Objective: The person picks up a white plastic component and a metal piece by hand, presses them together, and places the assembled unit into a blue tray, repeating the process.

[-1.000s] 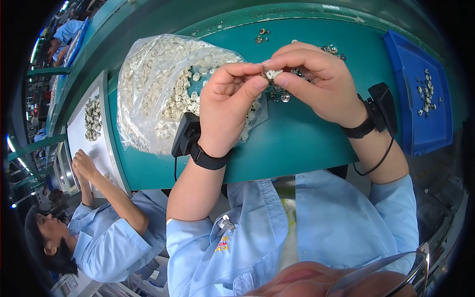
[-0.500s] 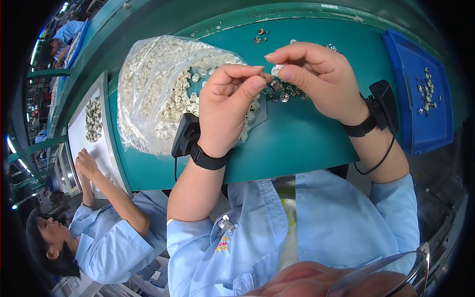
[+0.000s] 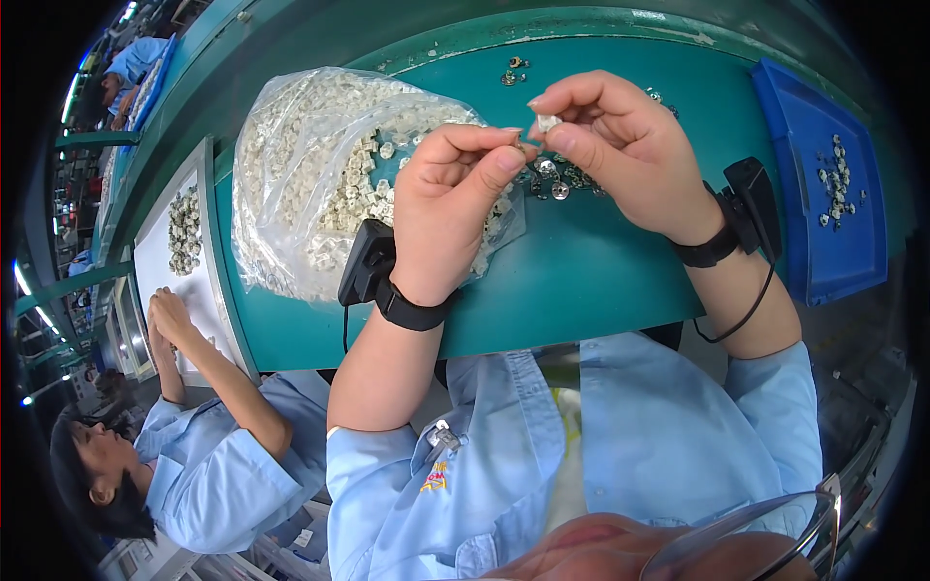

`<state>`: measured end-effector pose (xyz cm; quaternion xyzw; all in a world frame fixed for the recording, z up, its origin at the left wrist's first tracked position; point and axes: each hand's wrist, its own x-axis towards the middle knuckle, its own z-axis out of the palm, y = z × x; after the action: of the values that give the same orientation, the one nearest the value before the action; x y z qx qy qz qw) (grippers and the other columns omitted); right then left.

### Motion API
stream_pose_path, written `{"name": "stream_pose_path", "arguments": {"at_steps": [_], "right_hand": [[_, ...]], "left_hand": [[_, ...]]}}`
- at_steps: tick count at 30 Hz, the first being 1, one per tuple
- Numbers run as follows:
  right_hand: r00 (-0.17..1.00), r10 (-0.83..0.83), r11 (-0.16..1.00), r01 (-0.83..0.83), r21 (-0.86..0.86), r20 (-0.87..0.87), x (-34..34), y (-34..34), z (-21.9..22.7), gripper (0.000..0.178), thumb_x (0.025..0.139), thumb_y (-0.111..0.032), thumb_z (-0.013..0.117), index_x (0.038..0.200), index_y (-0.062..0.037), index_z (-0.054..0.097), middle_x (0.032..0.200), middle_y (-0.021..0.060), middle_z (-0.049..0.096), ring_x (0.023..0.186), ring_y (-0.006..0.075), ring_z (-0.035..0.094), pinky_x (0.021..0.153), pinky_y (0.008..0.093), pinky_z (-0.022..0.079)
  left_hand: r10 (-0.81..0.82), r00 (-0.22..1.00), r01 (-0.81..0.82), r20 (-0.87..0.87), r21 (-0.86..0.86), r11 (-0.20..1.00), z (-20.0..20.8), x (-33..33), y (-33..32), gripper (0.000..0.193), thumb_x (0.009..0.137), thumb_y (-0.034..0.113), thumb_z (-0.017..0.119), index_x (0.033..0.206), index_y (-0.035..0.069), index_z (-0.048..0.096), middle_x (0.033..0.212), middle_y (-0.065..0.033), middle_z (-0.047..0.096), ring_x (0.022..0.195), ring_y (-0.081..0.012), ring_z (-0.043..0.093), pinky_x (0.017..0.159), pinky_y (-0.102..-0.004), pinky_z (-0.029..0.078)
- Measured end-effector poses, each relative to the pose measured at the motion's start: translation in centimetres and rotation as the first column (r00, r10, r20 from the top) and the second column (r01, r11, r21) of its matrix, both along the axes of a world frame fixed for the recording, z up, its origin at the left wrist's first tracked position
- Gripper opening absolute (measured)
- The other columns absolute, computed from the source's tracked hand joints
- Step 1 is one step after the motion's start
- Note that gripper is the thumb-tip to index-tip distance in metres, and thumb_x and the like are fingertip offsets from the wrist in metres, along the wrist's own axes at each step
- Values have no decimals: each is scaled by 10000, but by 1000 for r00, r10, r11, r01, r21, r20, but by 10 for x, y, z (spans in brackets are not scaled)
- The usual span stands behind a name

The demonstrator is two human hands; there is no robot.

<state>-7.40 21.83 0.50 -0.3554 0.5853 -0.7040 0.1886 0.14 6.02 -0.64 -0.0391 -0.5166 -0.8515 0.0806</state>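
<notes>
My right hand (image 3: 620, 145) pinches a small white plastic part (image 3: 548, 123) between thumb and forefinger. Close beside it, my left hand (image 3: 453, 194) has thumb and forefinger pressed together on a small metal part (image 3: 523, 147), mostly hidden by the fingertips. The two hands nearly touch above the green table. Below the fingertips lie several shiny round metal pieces (image 3: 559, 190). Left of my left hand, a clear plastic bag (image 3: 281, 184) spreads across the table, full of small white parts (image 3: 360, 203) that spill from its mouth.
At the far right stands a blue tray (image 3: 838, 266) holding several assembled pieces (image 3: 837, 189). A few metal parts (image 3: 513, 71) sit near the table's back edge. On the left, a co-worker's hands (image 3: 170, 315) work over a white board (image 3: 205, 300) with a pile of parts (image 3: 184, 232).
My right hand has shifted slightly up with the white part, its forefinger raised and the part turned. My left hand stays almost in place.
</notes>
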Motion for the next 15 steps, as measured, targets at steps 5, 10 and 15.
{"name": "stream_pose_path", "arguments": {"at_steps": [5,10,15], "right_hand": [[998,-41,999,42,-23,44,1,-2,4,191,840,-13,513,1026,27,517,980,83,539,896,127,546,786,235,448],[997,-34,999,34,5,-75,-1,0,2,197,823,-1,533,1017,27,515,959,82,541,873,130,546,745,232,462],[973,2,997,15,75,-233,3,-1,1,195,802,-1,564,994,14,528,953,84,548,826,120,543,667,220,472]], "left_hand": [[9,1000,-9,9,-3,1000,-1,1,-1,142,810,-21,553,950,-19,529,911,-103,599,892,-166,585,794,-251,468],[19,1000,-19,-1,-12,1000,-2,1,-2,148,802,-23,565,946,-14,532,905,-99,599,866,-147,583,780,-240,466],[32,999,-32,-7,-12,999,-1,3,0,142,792,-27,577,926,-6,536,890,-90,597,818,-128,580,751,-225,466]]}}
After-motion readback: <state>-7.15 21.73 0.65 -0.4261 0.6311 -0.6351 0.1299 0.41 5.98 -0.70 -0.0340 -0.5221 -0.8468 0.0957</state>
